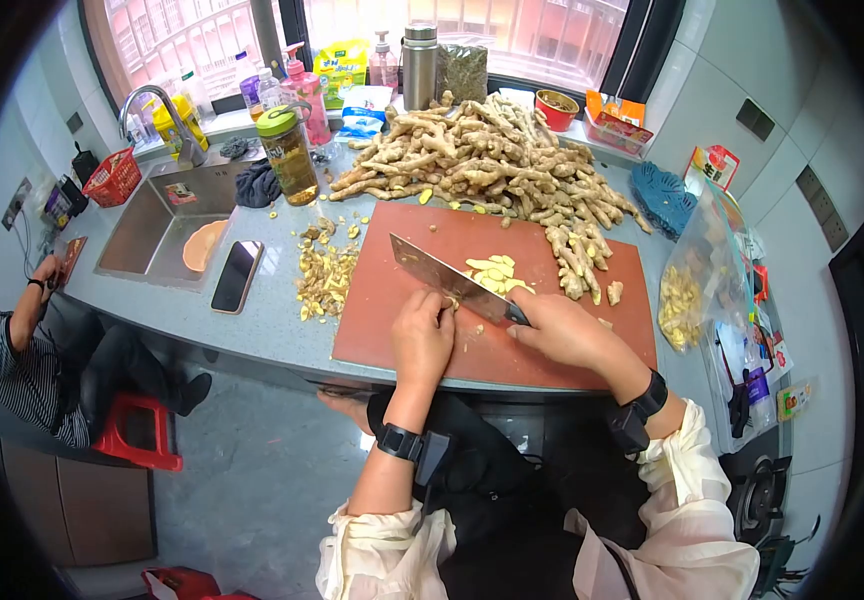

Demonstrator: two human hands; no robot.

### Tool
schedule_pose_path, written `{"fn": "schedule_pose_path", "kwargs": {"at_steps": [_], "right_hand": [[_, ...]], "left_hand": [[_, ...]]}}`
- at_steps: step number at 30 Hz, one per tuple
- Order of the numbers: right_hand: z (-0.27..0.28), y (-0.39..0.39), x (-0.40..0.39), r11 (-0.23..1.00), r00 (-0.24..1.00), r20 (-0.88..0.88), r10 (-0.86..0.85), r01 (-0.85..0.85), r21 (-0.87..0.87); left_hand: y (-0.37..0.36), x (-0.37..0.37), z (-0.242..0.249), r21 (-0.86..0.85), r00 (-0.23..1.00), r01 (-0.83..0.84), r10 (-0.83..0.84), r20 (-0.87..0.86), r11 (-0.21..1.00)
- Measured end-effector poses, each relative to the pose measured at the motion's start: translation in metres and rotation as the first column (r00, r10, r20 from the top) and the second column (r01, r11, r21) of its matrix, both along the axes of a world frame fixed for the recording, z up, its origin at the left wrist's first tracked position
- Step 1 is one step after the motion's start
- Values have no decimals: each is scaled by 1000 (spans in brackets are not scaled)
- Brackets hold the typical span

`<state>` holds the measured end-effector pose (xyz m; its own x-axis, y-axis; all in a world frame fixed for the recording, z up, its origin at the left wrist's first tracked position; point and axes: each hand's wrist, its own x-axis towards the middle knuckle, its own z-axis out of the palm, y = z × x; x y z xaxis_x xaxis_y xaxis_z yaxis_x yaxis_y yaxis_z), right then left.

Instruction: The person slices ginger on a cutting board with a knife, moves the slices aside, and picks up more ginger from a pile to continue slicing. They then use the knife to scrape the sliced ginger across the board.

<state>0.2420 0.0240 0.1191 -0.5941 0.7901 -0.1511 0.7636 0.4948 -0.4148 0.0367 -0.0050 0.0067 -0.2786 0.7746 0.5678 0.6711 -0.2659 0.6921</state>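
Note:
My right hand (552,325) is wrapped round the black handle of a cleaver (447,277), whose wide blade slants up to the left over the red-brown cutting board (377,300). Beside the blade's lower edge, my left hand (424,330) has its fingers curled on a small piece of ginger (452,303), mostly hidden by them. Pale yellow ginger slices (493,270) lie just behind the blade. A large heap of whole ginger (482,150) spreads behind the board, and some roots (577,262) rest on its back right part. Peelings and scraps (324,275) are scattered left of the board.
A phone (238,276), a sink (162,225) and a green-lidded bottle (289,160) are at left. A bag of ginger slices (687,290) stands at right. Another person (37,370) sits at the far left on a red stool (142,430).

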Motion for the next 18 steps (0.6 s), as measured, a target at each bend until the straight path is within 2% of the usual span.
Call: {"fn": "schedule_pose_path", "kwargs": {"at_steps": [8,12,18], "right_hand": [[0,2,-11,1000,998,60,8,-7,-11],[-23,14,-29,1000,1000,2,9,-9,22],[-22,15,-34,1000,1000,-14,0,1,29]], "left_hand": [[0,0,-1,-23,1000,1,-2,-23,1000],[0,0,0,-20,999,-9,8,-44,1000],[-1,1,1,-12,998,-15,14,-56,1000]]}}
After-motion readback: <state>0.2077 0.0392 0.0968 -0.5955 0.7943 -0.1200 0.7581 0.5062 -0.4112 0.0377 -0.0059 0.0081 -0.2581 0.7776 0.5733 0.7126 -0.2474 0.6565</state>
